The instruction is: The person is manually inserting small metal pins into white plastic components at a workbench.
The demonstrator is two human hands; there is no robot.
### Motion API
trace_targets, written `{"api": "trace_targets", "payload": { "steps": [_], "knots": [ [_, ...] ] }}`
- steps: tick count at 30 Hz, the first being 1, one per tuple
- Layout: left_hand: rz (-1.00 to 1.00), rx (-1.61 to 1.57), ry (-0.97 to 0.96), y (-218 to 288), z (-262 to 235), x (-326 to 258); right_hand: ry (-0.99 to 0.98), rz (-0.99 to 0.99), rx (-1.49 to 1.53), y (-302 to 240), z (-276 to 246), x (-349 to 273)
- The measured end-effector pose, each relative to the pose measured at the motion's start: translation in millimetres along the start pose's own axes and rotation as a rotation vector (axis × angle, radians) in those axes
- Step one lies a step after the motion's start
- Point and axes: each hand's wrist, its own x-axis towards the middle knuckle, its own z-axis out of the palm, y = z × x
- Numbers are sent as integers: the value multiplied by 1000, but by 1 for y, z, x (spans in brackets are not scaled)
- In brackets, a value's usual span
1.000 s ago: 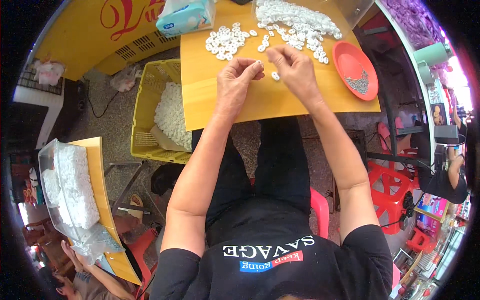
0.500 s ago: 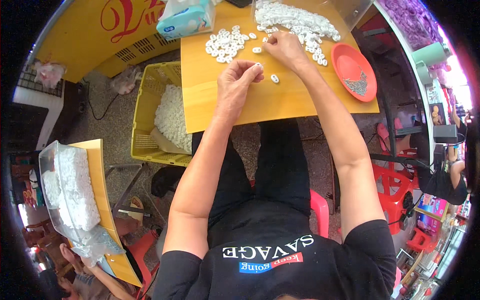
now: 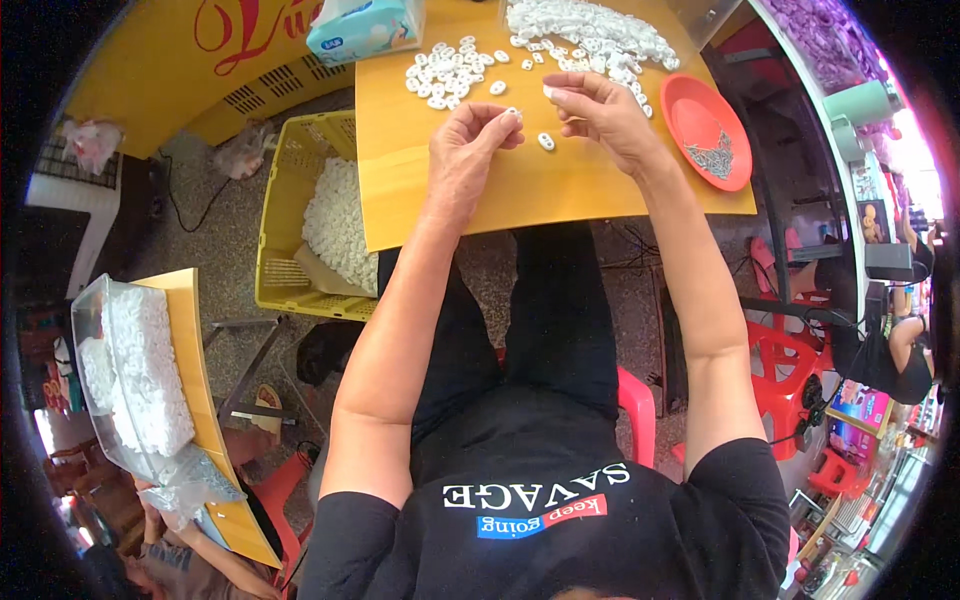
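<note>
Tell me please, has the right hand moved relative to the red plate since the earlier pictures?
Yes. The right hand reached up to the white pile, then came back level with the red plate.

bright daylight | soft shadows | glare far right | fisheye-bent edges, dark corners | sharp centre

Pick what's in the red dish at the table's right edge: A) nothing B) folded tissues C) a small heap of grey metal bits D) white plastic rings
C: the red dish on the yellow table holds a small heap of grey metal bits, while the white pieces lie loose on the tabletop beyond the hands.
</note>
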Motion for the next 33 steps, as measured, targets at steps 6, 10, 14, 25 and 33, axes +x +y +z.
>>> {"api": "trace_targets", "payload": {
  "steps": [6,10,14,25,33],
  "knots": [
    [-2,-46,4,2,4,-1,-48,-76,149,4,1,-12],
    [3,-105,-30,0,1,-1,10,-72,121,2,9,-16],
    [17,-111,-62,-1,-2,0,-38,-78,191,7,18,-18],
    [17,-114,-113,1,-2,-1,-20,-130,159,1,31,-28],
    [15,-119,-88,0,-1,-1,-14,-147,148,3,27,-28]
  ]
}}
